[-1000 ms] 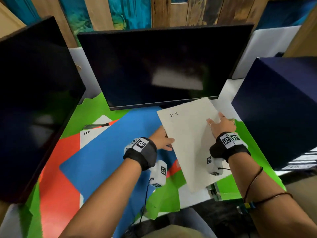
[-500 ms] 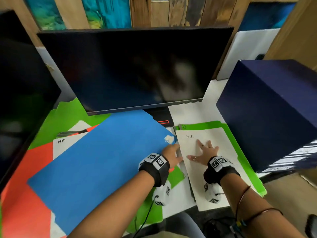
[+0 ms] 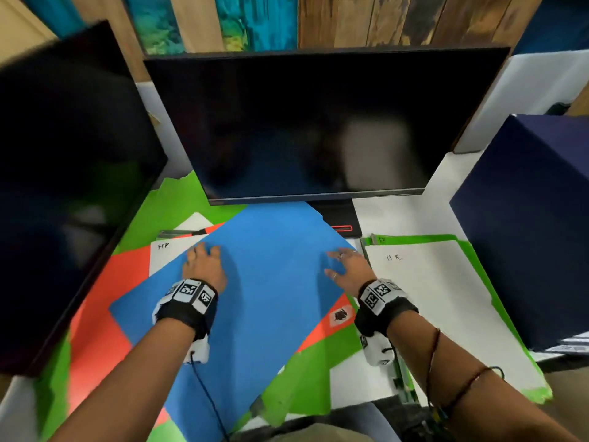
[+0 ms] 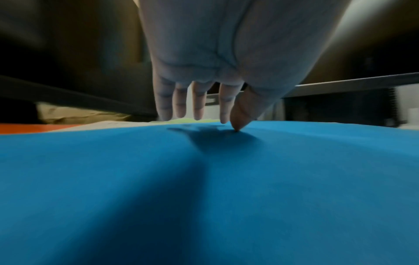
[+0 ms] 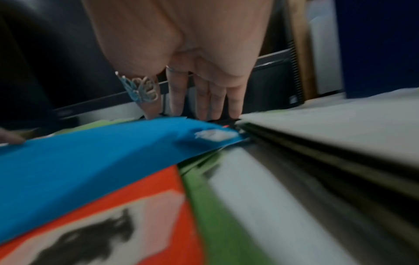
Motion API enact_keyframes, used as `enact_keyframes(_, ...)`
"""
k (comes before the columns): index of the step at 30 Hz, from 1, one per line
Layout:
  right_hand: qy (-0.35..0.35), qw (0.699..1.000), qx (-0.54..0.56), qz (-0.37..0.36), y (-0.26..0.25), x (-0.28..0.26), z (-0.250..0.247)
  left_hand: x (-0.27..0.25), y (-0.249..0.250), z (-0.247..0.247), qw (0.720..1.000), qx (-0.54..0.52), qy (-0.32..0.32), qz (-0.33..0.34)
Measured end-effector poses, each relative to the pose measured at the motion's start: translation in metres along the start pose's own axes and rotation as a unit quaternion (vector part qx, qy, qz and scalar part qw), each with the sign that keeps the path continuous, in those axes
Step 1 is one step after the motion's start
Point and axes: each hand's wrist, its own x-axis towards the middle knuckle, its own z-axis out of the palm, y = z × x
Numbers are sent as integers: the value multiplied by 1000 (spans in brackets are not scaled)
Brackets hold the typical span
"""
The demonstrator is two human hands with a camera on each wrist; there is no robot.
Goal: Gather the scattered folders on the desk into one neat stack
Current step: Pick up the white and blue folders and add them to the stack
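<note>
A large blue folder (image 3: 271, 282) lies askew on top of an orange folder (image 3: 105, 314) and a green folder (image 3: 318, 378). My left hand (image 3: 204, 264) rests flat on its upper left part, fingers straight (image 4: 197, 107). At the folder's right corner my right hand (image 3: 345, 266) lies with spread straight fingers (image 5: 204, 100), holding nothing. To the right a white folder marked "HR" (image 3: 439, 298) lies squarely on another green folder (image 3: 471, 250). A second white "HR" folder (image 3: 169, 253) peeks out at the left.
A dark monitor (image 3: 318, 129) stands behind the folders on its stand (image 3: 341, 218). Another dark screen (image 3: 63, 186) fills the left side. A dark blue box (image 3: 535, 234) stands at the right, close to the white and green pile. The desk's front edge is near my body.
The white "HR" folder was set down on the green folder at the right and released. Both hands then moved left onto the blue folder, the left hand to its far left part.
</note>
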Motion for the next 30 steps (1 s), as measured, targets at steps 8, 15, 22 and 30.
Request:
enact_keyframes(8, -114, 985, -127, 35, -17, 0, 37, 13, -25, -21, 990, -89, -9, -104)
enact_keyframes(15, -63, 993, -71, 64, -20, -6, 34, 19, -21, -34, 993, -105, 7, -57)
enact_keyframes(22, 132, 984, 55, 103, -25, 17, -18, 8, -25, -45, 985, -170, -7, 9)
enact_keyframes(30, 140, 920, 360, 64, -25, 16, -61, -5, -1, -92, 979, -160, 108, 60)
